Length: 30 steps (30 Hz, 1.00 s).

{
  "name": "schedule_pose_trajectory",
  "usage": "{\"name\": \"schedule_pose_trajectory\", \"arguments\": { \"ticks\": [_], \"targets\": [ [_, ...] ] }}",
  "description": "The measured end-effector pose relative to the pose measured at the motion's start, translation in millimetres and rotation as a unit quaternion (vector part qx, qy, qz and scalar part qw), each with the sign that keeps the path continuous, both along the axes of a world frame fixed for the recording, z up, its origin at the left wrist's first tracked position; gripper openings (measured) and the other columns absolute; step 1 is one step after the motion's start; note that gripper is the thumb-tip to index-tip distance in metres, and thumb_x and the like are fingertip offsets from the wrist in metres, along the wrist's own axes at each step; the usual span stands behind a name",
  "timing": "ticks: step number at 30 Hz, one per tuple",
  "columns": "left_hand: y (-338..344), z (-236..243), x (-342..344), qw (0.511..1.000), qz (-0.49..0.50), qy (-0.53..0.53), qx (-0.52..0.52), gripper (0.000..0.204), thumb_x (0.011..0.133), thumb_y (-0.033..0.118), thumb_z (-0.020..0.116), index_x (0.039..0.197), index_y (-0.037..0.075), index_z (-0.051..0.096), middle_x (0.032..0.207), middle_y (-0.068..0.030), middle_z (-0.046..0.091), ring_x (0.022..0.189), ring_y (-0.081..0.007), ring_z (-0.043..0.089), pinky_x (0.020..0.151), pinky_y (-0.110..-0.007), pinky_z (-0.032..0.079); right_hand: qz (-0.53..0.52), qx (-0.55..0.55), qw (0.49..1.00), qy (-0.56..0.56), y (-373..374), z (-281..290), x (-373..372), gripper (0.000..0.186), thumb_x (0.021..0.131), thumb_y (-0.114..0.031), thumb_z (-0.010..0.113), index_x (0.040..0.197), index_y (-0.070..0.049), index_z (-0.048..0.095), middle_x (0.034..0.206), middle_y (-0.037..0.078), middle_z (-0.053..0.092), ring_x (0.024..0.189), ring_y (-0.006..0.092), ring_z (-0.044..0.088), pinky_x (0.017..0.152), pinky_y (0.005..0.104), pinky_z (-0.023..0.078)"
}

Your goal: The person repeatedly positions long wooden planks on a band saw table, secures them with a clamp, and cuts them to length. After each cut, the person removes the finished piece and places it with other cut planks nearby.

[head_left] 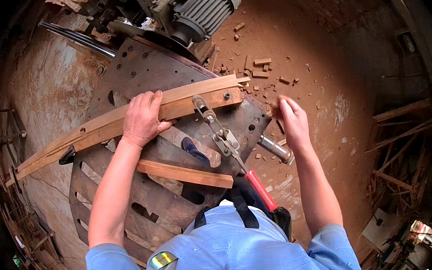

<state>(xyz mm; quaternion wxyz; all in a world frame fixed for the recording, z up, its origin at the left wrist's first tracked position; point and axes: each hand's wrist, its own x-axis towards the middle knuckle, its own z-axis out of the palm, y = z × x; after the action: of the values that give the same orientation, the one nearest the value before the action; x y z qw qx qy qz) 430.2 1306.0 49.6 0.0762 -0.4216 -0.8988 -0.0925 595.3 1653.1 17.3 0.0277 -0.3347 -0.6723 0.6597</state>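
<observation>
My left hand (142,119) grips a long curved wooden workpiece (57,147) of pale and darker layered strips, lying across a slotted steel plate (97,170). A toggle clamp (224,139) with a red handle (259,188) stands on the plate, its arm reaching onto the workpiece near its right end. Beyond that end, my right hand (291,121) is closed around something small that I cannot make out, above the plate's right corner. A second, shorter strip of wood (188,175) lies across the plate below the clamp.
A machine with a grey motor (204,11) stands at the top. A steel cylinder (276,149) sticks out from the plate's right corner. Wood offcuts (262,61) are scattered over the dusty floor. Loose timber (402,130) lies at the right; more material lines the left wall.
</observation>
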Motion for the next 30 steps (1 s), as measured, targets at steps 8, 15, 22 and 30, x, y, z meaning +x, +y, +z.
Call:
{"name": "schedule_pose_trajectory", "arguments": {
  "ticks": [8,15,22,30],
  "targets": [
    [1.8,-1.4,1.8,1.000,-0.016,0.014,-0.008,0.076,0.054,0.034,0.082,0.116,-0.001,0.055,0.104,-0.0153,0.057,0.097,-0.0322,0.056,0.087,-0.041,0.047,-0.041,-0.314,0.936,-0.151,-83.6,-45.4,96.9,0.043,0.097,-0.044,0.049,0.097,-0.002,0.057,0.080,0.005,0.061,0.068,0.0119,0.057,0.060,0.0260,0.049],
    [2.9,-4.4,5.1,1.000,-0.012,0.018,-0.019,0.074,0.055,0.033,0.082,0.116,0.001,0.054,0.107,-0.0156,0.056,0.097,-0.0339,0.056,0.086,-0.042,0.046,0.014,-0.455,0.881,-0.127,-110.6,-44.2,86.4,0.044,0.093,-0.051,0.053,0.105,-0.009,0.055,0.076,0.005,0.060,0.061,0.0165,0.060,0.050,0.0289,0.050],
    [3.4,-9.1,5.6,0.999,-0.017,0.028,-0.034,0.078,0.053,0.032,0.082,0.118,0.001,0.053,0.108,-0.0164,0.056,0.099,-0.0352,0.055,0.088,-0.043,0.045,0.057,-0.435,0.893,-0.096,-110.5,-60.4,89.9,0.050,0.091,-0.053,0.055,0.104,-0.005,0.057,0.083,0.006,0.062,0.068,0.0142,0.060,0.056,0.0294,0.051],
    [3.7,-9.9,7.9,0.998,-0.015,0.034,-0.057,0.076,0.055,0.029,0.081,0.119,-0.001,0.052,0.108,-0.0166,0.055,0.098,-0.0354,0.054,0.087,-0.043,0.046,0.082,-0.411,0.905,-0.073,-108.3,-63.7,87.6,0.054,0.094,-0.054,0.050,0.108,-0.002,0.057,0.088,0.007,0.064,0.071,0.0135,0.060,0.060,0.0286,0.051]
  ]
}}
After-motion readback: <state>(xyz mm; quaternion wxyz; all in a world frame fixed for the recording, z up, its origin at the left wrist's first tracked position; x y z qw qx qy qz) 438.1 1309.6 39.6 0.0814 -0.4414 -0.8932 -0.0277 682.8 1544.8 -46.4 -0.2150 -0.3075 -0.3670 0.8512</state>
